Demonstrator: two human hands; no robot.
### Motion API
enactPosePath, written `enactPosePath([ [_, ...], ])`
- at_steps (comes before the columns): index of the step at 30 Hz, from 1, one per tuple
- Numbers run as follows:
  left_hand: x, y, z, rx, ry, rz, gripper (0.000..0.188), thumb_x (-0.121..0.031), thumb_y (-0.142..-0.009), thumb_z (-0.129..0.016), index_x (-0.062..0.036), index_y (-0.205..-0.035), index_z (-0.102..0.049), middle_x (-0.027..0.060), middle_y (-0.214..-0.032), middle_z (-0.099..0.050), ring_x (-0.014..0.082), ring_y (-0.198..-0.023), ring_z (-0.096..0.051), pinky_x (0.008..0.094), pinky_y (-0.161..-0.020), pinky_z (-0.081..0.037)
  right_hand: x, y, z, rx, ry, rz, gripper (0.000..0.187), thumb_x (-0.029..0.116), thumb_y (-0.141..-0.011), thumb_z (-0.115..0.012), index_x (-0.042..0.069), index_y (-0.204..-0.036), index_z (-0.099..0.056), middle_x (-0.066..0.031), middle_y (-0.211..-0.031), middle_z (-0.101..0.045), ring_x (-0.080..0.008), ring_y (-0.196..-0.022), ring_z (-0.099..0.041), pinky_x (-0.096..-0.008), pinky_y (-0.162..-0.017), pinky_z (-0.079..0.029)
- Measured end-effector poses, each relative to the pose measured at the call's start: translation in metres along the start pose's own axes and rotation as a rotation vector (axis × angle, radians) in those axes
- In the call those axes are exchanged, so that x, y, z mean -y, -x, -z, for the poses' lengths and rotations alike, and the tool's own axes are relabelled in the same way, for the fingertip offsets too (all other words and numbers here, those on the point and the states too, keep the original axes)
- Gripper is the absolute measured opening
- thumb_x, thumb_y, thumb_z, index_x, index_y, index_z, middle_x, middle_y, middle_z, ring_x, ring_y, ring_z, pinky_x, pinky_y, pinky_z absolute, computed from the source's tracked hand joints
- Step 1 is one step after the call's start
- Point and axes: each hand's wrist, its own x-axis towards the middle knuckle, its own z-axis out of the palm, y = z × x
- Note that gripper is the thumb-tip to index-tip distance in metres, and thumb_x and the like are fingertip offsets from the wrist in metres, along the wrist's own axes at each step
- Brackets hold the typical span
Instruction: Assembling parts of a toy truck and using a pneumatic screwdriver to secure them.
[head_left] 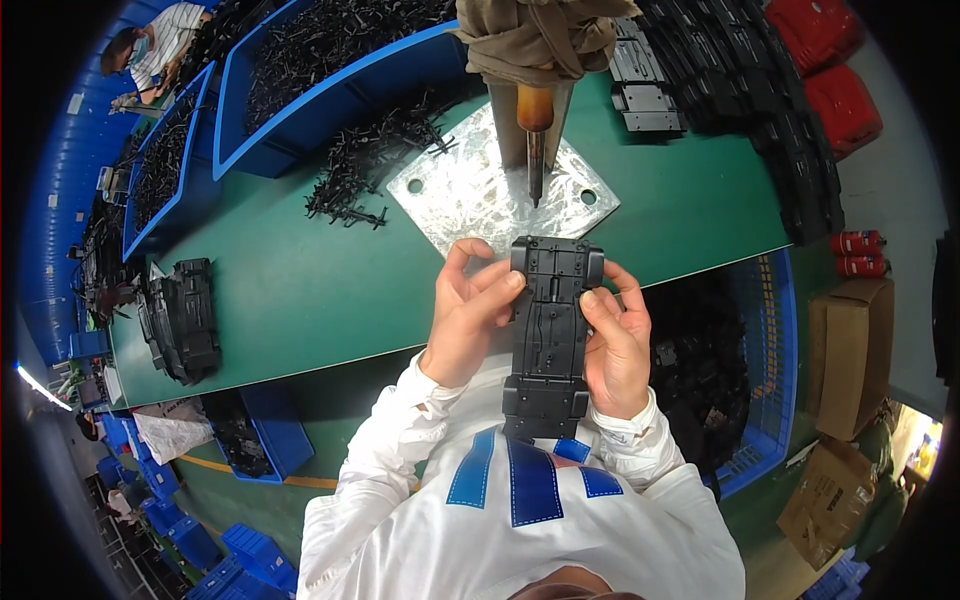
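Between my two hands I hold a long black plastic chassis-like part [552, 335], its far end close to the metal plate. My left hand [470, 310] grips its upper left edge, thumb on top. On the opposite edge my right hand [617, 345] is closed, thumb pressed near the rim. Just beyond the part, a pointed metal tip [536, 175] with an amber-brown collar hangs down over the silvery square plate [450, 195]. Brown cloth [540, 40] is wrapped around the tool's upper portion.
Small black pieces [365, 165] lie heaped left of the plate, before a blue bin [340, 95] of similar ones. Black parts are stacked at left [182, 320] and far right [790, 150]. Below the right table edge stands a blue crate [785, 360]. A person [165, 45] works far left.
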Motion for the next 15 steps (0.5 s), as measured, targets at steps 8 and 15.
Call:
enactPosePath([
  [8, -0.0029, -0.0007, 0.0003, 0.003, -0.066, 0.011, 0.038, -0.007, -0.089, -0.066, -0.0113, -0.113, -0.037, 0.0011, -0.086, -0.059, 0.0046, -0.066, -0.048, 0.0186, -0.056, -0.039, -0.0001, 0.0000, -0.0001, 0.002, -0.003, -0.004, 0.043, -0.005, -0.093, -0.055, 0.001, -0.134, -0.043, -0.0102, -0.105, -0.065, -0.0154, -0.099, -0.062, -0.0291, -0.091, -0.048],
  [15, -0.0014, 0.0007, -0.0020, -0.032, -0.036, 0.021, 0.039, -0.007, -0.089, -0.066, -0.0115, -0.114, -0.037, 0.0015, -0.090, -0.060, 0.0045, -0.072, -0.051, 0.0188, -0.061, -0.042, -0.0008, 0.0010, 0.0000, -0.002, 0.015, 0.017, 0.042, -0.005, -0.093, -0.054, 0.001, -0.133, -0.043, -0.0113, -0.106, -0.065, -0.0160, -0.101, -0.062, -0.0296, -0.092, -0.048],
])
